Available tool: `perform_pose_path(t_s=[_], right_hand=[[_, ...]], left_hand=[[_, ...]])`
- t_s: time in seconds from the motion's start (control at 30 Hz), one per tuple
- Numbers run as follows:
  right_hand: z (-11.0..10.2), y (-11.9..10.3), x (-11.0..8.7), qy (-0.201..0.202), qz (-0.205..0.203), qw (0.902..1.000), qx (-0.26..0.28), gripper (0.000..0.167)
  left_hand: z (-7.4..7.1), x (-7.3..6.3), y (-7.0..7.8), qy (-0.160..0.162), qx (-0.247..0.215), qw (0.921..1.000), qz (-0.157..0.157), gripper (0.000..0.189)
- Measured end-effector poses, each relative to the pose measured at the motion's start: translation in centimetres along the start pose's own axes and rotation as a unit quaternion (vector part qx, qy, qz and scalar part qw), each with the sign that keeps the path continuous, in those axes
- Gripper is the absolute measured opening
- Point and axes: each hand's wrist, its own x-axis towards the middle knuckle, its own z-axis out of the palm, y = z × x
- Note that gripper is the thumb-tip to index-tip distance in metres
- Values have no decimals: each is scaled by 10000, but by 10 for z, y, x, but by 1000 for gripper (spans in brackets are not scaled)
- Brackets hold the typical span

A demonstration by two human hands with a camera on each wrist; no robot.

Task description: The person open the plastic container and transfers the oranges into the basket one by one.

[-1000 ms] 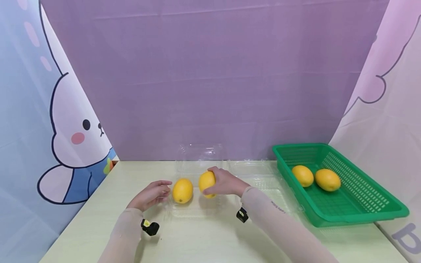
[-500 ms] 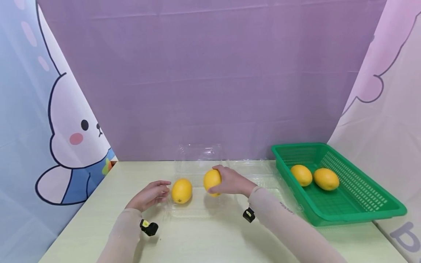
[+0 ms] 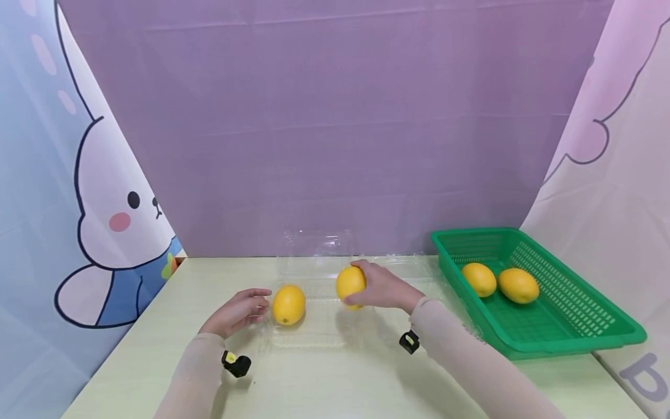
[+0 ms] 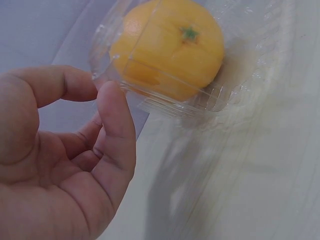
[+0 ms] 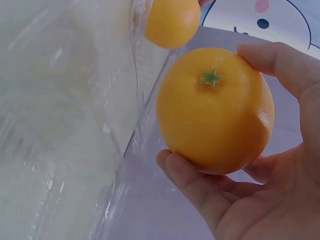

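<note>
An orange [image 3: 350, 287] with a green star-shaped stem end is gripped by my right hand [image 3: 384, 286], thumb on one side and fingers on the other. It is held over the right part of the left clear plastic container [image 3: 314, 337]. A second orange [image 3: 289, 305] sits in the left side of that container. My left hand [image 3: 238, 311] is at the container's left side. In the left wrist view, the thumb and a finger of the left hand [image 4: 75, 150] pinch the thin clear rim beside the orange [image 4: 170, 50].
Right of the left container lies another clear plastic container [image 3: 419, 291], its lid laid back. A green basket [image 3: 570, 343] with two oranges [image 3: 518, 286] stands at the right, close by it. A purple cloth [image 3: 335, 128] hangs behind the pale table [image 3: 314, 384].
My right hand has carried its orange to the right and slightly up, away from the other orange. The left hand has stayed at the container's side. The view has shifted slightly.
</note>
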Motion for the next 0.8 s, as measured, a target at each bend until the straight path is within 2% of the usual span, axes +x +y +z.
perform_pose_path(t_s=[0.23, 0.43, 0.63, 0.8], right_hand=[[-13, 2, -6, 72, -50, 10000, 4, 89], [-23, 7, -7, 131, -70, 9999, -16, 88], [-33, 13, -10, 173, -95, 9997, 123, 80], [-41, 17, -13, 234, -89, 9997, -75, 79]], left_hand=[[0, -1, 1, 83, -1, 10000, -15, 45], [0, -2, 1, 15, -20, 10000, 33, 47], [0, -1, 1, -4, -45, 10000, 46, 47], [0, -2, 1, -58, -59, 9999, 106, 46]])
